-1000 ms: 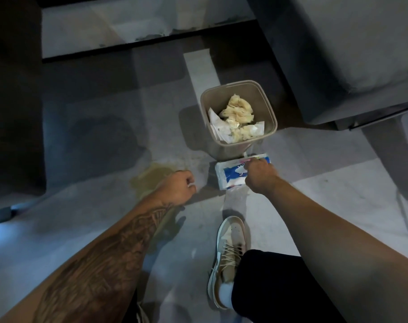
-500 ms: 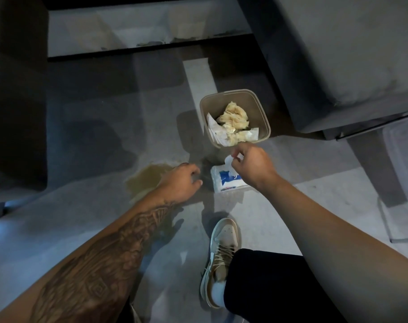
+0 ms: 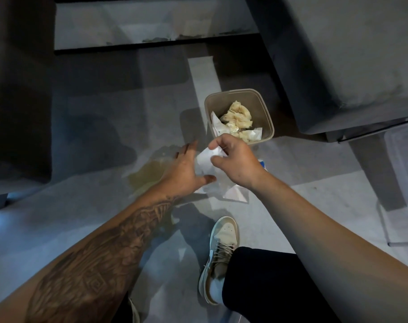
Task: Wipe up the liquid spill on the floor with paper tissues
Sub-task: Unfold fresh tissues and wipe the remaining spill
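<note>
A yellowish liquid spill lies on the grey floor, left of centre. My right hand pinches a white paper tissue between thumb and fingers, lifted above the floor. My left hand is spread open right beside the tissue, fingers apart, its thumb under the sheet's lower part. The tissue pack lies on the floor under my right wrist, mostly hidden; a blue corner shows. The spill lies just left of my left hand.
A beige bin holding crumpled, stained tissues stands just beyond my hands. A dark sofa fills the upper right, dark furniture the left. A clear plastic box sits at the right edge. My shoe is planted below the pack.
My right hand has pulled a tissue up out of the pack and raised it. My left hand has opened and moved right to meet the sheet.
</note>
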Motion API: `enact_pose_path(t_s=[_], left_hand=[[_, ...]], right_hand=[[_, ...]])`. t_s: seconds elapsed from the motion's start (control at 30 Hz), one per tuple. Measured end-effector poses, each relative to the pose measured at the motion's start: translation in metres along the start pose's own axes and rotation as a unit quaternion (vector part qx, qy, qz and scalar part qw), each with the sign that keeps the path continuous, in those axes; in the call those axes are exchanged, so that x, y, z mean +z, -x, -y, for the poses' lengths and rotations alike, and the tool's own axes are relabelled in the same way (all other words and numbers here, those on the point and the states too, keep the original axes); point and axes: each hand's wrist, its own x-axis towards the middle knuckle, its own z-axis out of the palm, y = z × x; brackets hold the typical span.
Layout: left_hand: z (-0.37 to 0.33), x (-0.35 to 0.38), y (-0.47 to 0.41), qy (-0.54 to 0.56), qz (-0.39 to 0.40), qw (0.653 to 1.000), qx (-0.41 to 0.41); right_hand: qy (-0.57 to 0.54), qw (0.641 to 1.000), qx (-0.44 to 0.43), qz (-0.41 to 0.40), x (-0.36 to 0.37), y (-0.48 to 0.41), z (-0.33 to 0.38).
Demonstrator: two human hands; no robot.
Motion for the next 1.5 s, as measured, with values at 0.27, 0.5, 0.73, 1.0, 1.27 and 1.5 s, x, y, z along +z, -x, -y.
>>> enact_pose_path(t_s=[0.27,0.5,0.73,1.0,1.27,1.5], left_hand=[[0.005,-0.008,0.003,0.087,-0.029,0.995,-0.041],[0.033,-0.023,0.0,0.086,0.017,0.987,-0.133],[0.054,-0.041,0.005,0.117,-0.044,0.971,-0.205],[0.064,-0.045,0.006,0.18,-0.021,0.954,-0.239],[0.057,-0.06,0.019,0.255,-0.027,0.934,-0.25],[0.051,-0.088,0.046,0.341,-0.04,0.895,-0.286]], right_hand=[[-0.056,0.998,0.01,-0.005,-0.007,-0.004,0.0],[0.065,0.992,0.092,0.05,-0.024,-0.022,-0.038],[0.411,0.9,0.123,0.081,-0.018,-0.026,-0.106],[0.471,0.874,0.089,0.081,0.0,-0.037,-0.127],[0.431,0.894,0.112,0.048,-0.015,-0.036,-0.099],[0.354,0.931,0.088,0.0,-0.023,-0.023,-0.025]])
